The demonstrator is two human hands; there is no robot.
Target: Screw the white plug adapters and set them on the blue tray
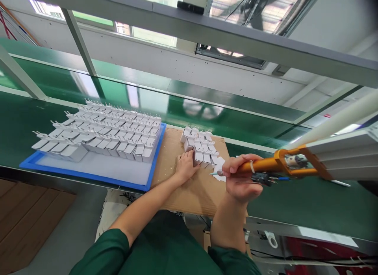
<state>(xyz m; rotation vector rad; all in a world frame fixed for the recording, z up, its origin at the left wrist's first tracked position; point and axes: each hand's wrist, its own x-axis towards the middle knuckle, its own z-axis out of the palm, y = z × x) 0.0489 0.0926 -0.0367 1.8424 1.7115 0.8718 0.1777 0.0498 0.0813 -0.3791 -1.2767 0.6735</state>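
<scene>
Small white power-adapter housings (203,147) stand in staggered rows on a sheet of brown cardboard (168,160), thin prongs sticking up from their tops. My left hand (186,166) rests on the cardboard with its fingers curled against the near left housing of this group. My right hand (242,180) is closed around an orange tubular hand tool (262,164), held above the right side of the cardboard. The tool's slim pale-blue tip points left, toward the housings, apart from them. A small black switch with a metal lever sits along its underside.
Many similar housings stand in rows on a blue-rimmed tray (156,157) at the left. White scraps (219,168) lie beside the nearer group. The green bench (295,200) runs under everything. A grey metal beam (165,15) crosses overhead, and a light-grey arm (351,160) joins the tool.
</scene>
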